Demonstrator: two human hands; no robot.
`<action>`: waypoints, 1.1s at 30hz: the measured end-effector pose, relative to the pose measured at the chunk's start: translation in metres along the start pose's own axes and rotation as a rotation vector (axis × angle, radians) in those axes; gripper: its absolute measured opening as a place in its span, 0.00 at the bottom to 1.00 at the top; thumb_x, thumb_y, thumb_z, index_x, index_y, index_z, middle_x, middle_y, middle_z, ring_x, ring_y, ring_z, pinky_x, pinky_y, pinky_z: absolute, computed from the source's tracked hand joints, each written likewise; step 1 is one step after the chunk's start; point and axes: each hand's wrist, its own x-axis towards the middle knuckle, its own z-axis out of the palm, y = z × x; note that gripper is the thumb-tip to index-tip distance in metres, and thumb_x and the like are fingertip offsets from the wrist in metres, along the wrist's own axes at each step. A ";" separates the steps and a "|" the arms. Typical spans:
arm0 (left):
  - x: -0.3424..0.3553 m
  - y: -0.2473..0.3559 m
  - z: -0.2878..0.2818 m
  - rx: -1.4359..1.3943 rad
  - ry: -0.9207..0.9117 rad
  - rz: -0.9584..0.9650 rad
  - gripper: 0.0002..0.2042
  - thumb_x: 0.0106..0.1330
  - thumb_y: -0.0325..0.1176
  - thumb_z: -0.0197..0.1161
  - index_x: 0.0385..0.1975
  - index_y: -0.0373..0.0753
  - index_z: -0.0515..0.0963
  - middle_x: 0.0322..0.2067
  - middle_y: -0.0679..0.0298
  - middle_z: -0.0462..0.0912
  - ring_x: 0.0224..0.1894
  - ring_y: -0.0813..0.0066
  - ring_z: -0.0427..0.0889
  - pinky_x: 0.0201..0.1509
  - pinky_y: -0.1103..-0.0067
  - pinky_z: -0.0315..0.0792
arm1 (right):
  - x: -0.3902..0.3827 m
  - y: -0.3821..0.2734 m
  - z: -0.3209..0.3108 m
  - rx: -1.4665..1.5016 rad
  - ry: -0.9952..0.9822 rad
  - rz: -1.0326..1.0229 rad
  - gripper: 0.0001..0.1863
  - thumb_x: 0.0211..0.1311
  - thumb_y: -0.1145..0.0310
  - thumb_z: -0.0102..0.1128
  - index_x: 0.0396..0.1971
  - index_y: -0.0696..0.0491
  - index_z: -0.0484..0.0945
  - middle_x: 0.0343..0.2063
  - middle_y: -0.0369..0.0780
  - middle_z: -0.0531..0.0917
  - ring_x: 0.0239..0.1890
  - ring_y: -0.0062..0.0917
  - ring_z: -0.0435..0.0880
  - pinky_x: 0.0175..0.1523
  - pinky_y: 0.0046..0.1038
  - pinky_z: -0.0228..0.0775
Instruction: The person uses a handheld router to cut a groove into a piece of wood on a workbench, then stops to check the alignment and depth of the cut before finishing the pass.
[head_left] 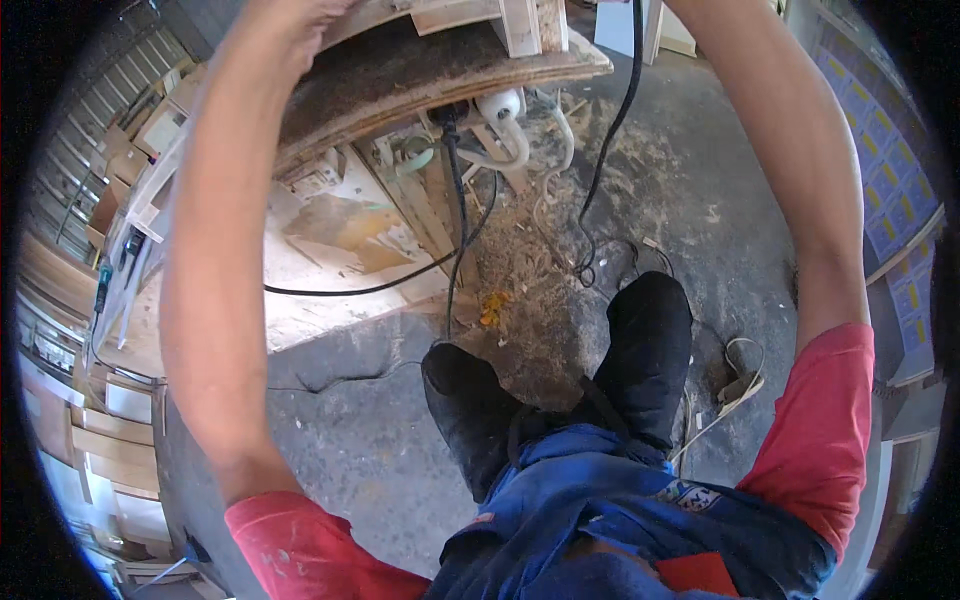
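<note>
Both my arms reach up past the top edge of the picture. Only the back part of my left hand point(305, 22) shows there, beside the pale wooden pieces point(520, 25) on the workbench point(400, 75); its fingers are cut off, so what it holds or touches is hidden. My right forearm leaves the picture at the top right, and that hand is out of sight. A black cable point(625, 110) hangs down between my arms, right of the bench corner, and runs to the floor. The bench top is dark and worn, with a plywood edge.
Below the bench are a white bent hose point(515, 150), a black plug point(449, 120) and wooden boards point(340, 230). Sawdust and shavings point(515, 250) cover the floor before my knees. Loose cords point(640, 255) lie there. Stacked boards point(115, 450) stand at left.
</note>
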 end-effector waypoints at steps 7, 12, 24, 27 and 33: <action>0.013 -0.005 -0.004 0.007 -0.104 -0.117 0.13 0.66 0.38 0.67 0.40 0.32 0.86 0.32 0.64 0.87 0.33 0.77 0.81 0.38 0.79 0.73 | 0.007 -0.014 -0.001 0.042 0.002 0.123 0.27 0.59 0.49 0.72 0.43 0.60 0.85 0.32 0.44 0.88 0.28 0.27 0.86 0.32 0.31 0.79; 0.025 -0.019 -0.009 -0.082 -0.157 0.014 0.15 0.67 0.41 0.66 0.38 0.33 0.87 0.34 0.61 0.88 0.35 0.73 0.82 0.47 0.75 0.74 | 0.012 -0.022 0.001 -0.011 0.036 0.231 0.28 0.60 0.45 0.68 0.42 0.58 0.86 0.28 0.41 0.86 0.21 0.23 0.81 0.22 0.26 0.69; 0.024 -0.026 -0.012 -0.072 -0.270 0.100 0.20 0.66 0.46 0.69 0.47 0.34 0.88 0.43 0.60 0.90 0.46 0.72 0.84 0.62 0.77 0.70 | 0.022 -0.012 0.007 0.215 -0.027 0.148 0.23 0.63 0.55 0.70 0.47 0.60 0.81 0.37 0.41 0.87 0.36 0.26 0.86 0.41 0.30 0.80; 0.021 -0.024 -0.013 0.026 -0.220 0.059 0.20 0.66 0.45 0.69 0.47 0.34 0.88 0.43 0.59 0.90 0.47 0.70 0.85 0.63 0.75 0.69 | 0.023 -0.006 0.003 0.187 -0.004 0.165 0.24 0.63 0.55 0.70 0.47 0.60 0.81 0.37 0.41 0.87 0.36 0.26 0.86 0.40 0.30 0.79; 0.017 -0.017 -0.013 0.017 -0.214 0.020 0.21 0.66 0.46 0.69 0.50 0.35 0.87 0.49 0.56 0.89 0.54 0.69 0.82 0.68 0.73 0.65 | 0.023 -0.009 0.000 0.169 -0.042 0.249 0.26 0.63 0.55 0.71 0.52 0.59 0.80 0.39 0.42 0.87 0.38 0.26 0.86 0.41 0.31 0.79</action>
